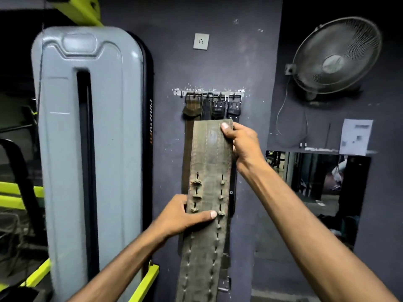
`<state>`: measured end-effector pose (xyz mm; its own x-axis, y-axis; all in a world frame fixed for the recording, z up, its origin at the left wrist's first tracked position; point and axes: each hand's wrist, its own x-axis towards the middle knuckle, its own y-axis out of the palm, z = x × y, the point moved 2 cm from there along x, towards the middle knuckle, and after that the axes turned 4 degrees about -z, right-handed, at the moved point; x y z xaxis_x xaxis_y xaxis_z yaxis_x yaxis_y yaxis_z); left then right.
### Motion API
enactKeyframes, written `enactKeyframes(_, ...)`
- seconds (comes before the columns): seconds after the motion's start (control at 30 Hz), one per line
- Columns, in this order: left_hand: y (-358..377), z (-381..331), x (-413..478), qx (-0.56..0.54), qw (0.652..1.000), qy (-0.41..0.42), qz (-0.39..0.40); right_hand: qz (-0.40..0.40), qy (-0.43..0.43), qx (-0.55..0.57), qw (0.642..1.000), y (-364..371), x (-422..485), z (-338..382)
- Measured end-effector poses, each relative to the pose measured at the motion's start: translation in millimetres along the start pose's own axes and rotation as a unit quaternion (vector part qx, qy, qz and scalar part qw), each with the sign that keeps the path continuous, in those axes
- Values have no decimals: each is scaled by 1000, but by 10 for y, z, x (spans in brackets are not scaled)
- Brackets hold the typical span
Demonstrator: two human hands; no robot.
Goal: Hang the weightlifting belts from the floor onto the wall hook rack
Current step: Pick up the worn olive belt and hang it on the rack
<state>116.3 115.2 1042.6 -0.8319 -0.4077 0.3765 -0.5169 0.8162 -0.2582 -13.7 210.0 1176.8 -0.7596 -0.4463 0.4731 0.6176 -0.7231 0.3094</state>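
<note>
Both arms stretch forward, holding a worn belt [209, 162] upright just below the hook rack [177, 93], in front of the hanging belts [216, 110]. The right hand [244, 144] pinches its top corner, thumb in front. The left hand [183, 216] clasps its edge farther below, thumb laid across.

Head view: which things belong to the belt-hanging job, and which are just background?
Job: held belt; left hand and right hand, both gripping it; hook rack; hung belts.
Background: wall fan; socket; grey machine cover; mirror; paper notice.
</note>
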Motion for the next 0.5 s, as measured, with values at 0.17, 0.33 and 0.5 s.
enactKeyframes(0.17,-332,-634,455,-162,985,15,-53,22,-22,-27,999,-36,-56,60)
enactKeyframes(0.33,-402,-1156,926,-223,971,-6,-92,44,-82,-75,993,-94,3,101)
enactKeyframes(0.5,-219,-1301,1077,-242,963,21,-114,78,-124,-88,985,-352,-78,27)
